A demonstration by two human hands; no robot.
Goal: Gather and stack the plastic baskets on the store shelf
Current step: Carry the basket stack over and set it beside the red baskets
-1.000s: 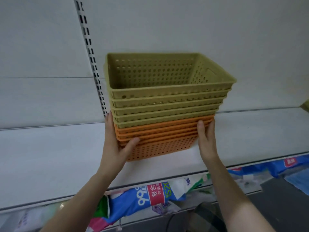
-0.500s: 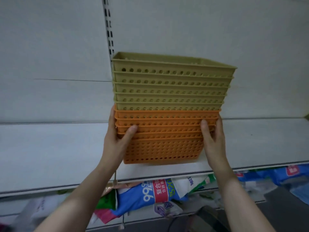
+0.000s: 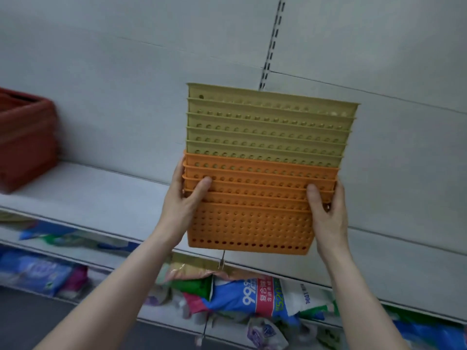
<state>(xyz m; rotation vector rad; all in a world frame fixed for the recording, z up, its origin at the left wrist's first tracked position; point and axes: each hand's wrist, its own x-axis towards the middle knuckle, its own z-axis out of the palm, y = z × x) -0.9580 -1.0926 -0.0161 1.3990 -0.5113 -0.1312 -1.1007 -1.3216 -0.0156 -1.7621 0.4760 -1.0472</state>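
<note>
A nested stack of perforated plastic baskets fills the middle of the view: several olive-green baskets point(image 3: 267, 125) on top of several orange baskets point(image 3: 250, 223). The stack is lifted clear of the white shelf point(image 3: 101, 195) and held in front of it, tilted slightly. My left hand point(image 3: 184, 200) grips the left side of the orange baskets, thumb on the front. On the right side, my right hand point(image 3: 326, 210) grips the orange rims the same way.
A stack of dark red baskets point(image 3: 25, 140) stands on the same shelf at the far left. A slotted upright point(image 3: 271, 44) runs up the white back panel. Below the shelf lie colourful packaged goods point(image 3: 252, 301) on a lower level.
The basket stack has risen off the shelf in both hands. The view has swung left, so the red baskets have come into sight and the upright now sits to the right.
</note>
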